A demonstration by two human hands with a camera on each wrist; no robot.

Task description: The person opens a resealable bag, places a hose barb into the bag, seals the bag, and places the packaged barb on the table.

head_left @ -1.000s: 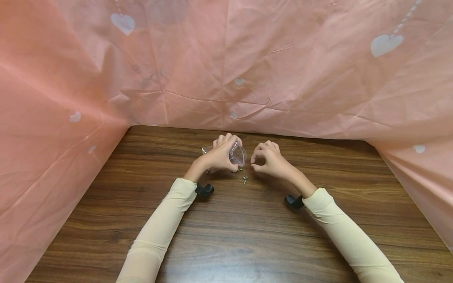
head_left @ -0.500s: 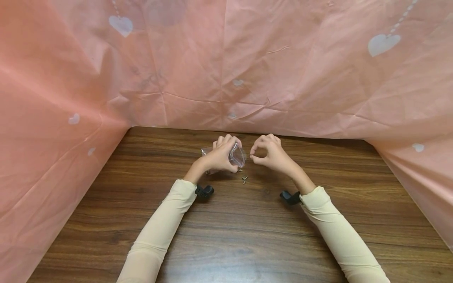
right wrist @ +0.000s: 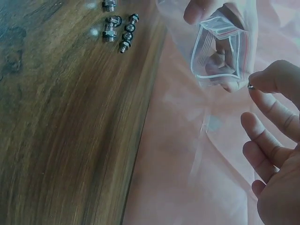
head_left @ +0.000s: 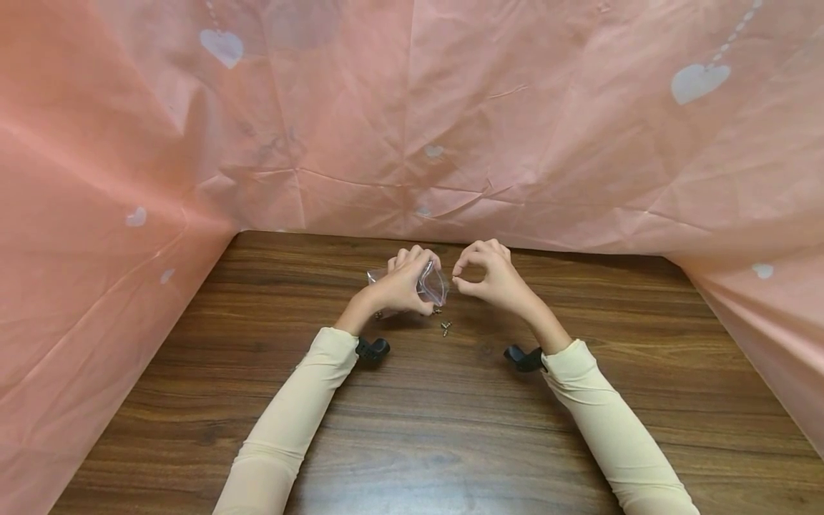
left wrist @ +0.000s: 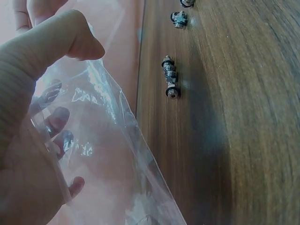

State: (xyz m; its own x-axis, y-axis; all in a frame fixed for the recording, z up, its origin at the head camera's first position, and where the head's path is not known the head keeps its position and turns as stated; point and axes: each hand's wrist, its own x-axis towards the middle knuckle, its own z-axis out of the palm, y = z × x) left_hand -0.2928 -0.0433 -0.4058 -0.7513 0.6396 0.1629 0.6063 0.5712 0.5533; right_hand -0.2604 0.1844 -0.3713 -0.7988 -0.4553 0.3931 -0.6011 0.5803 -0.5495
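Observation:
My left hand (head_left: 400, 285) holds a clear zip-lock bag (head_left: 436, 286), thumb and fingers spreading its mouth. In the right wrist view the bag's mouth (right wrist: 200, 61) gapes toward my right hand (right wrist: 281, 154). Between right thumb and index fingertip I pinch a small metal fitting (right wrist: 251, 86), mostly covered by the fingertips, just outside the bag's opening. Several small threaded metal fittings (head_left: 445, 327) with black rings lie on the table below the hands. In the left wrist view, some fittings (left wrist: 169, 77) lie end to end beside the bag.
The dark wood-grain table (head_left: 412, 415) runs back to a pink cloth (head_left: 360, 129) with pale hearts, hanging at the rear and both sides. Another fitting (head_left: 378, 315) shows by the left wrist. Black wrist cameras (head_left: 524, 359) sit on both forearms.
My right hand has risen slightly and moved left, bringing its pinched fingertips nearer to the bag's mouth. The left hand and bag have stayed nearly still.

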